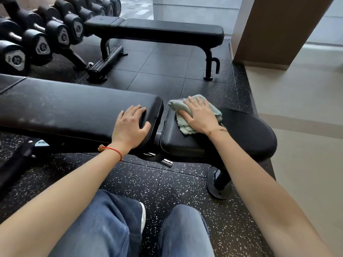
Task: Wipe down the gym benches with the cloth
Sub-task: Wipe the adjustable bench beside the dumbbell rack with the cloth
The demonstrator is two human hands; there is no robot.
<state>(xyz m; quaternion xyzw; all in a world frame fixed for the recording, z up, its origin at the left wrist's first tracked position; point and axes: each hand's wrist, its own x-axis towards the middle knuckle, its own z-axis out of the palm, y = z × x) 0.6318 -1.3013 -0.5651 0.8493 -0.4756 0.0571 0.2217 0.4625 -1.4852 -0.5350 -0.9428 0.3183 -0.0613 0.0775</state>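
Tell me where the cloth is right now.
In the head view, the green cloth lies right of centre on the near bench's seat pad, pressed flat under the right hand, just right of the gap to the long back pad.

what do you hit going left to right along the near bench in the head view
long back pad → left hand resting on its end → gap between pads → green cloth → right hand pressing it on the seat pad

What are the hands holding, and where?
Nothing is gripped. The right hand presses flat on the middle of the green cloth on the seat pad; the left hand rests on the back pad's end.
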